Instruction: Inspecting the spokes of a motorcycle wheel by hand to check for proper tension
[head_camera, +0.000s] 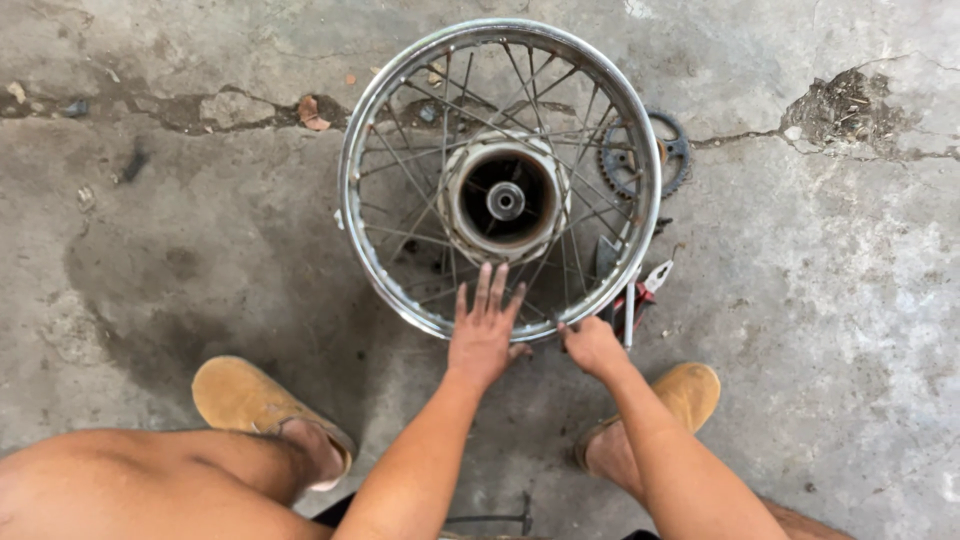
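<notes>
On the cracked concrete floor (150, 250) lies flat a spoked wheel (420, 290); left hand (483, 335) rests spread on spokes, right hand (592, 345) closed at the rim. It looks stiff and heavy, best gripped by the rim; a sprocket (672, 150) lies behind

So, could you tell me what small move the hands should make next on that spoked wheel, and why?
Probably turn the wheel a little to bring the next spokes within reach. The left hand lies flat on the spokes at the near rim and the right hand pinches at the rim beside it, so both work one small section. The wheel lies flat on the concrete floor, free to rotate.
</notes>
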